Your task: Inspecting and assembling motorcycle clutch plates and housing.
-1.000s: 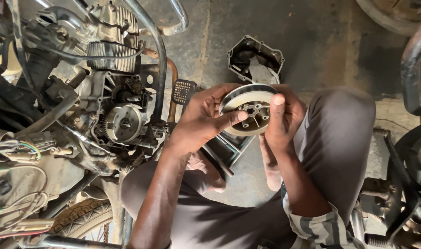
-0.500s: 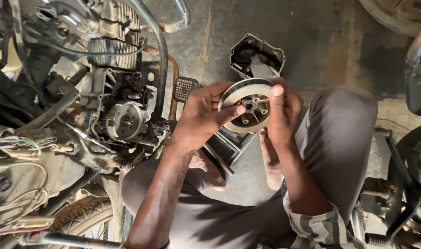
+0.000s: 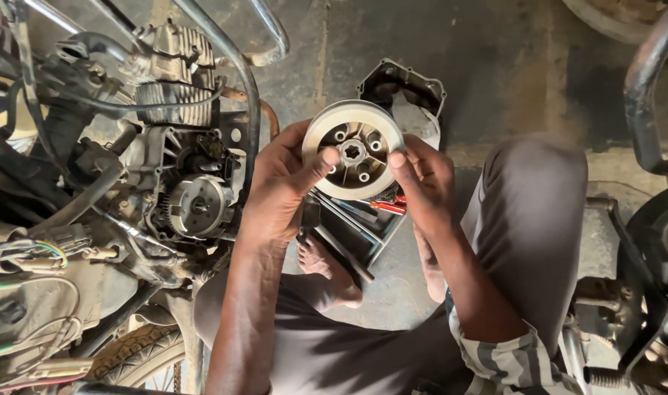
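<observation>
Two bare hands hold a round, silver-grey metal clutch hub [image 3: 354,149] up over a concrete workshop floor [image 3: 495,66], its splined centre hole and ring of bolt holes turned toward the camera. The left hand [image 3: 279,183] is curled around the hub's left rim with the thumb pressed onto its face; the right hand [image 3: 424,179] closes on the right rim, thumb tip laid on the edge. Neither hand is open, and both grip the same part.

Just beneath the hub lies a shallow dark metal tray [image 3: 363,227] holding long steel tools and a red-handled one. Beyond it, farther off on the floor, rests a removed black engine side cover [image 3: 403,91]. To the left stands a stripped motorcycle engine [image 3: 180,146], its finned cylinder up top and an exposed round steel clutch assembly [image 3: 199,206] facing the person. A bare foot [image 3: 327,271] rests on the floor near the tray, between knees in grey trousers [image 3: 531,219].

Judged from the grip, an inspection like this goes best with the hub held by the rim alone, turned slowly in good light, fingers kept off the splines and friction faces so that wear or cracks show plainly.
</observation>
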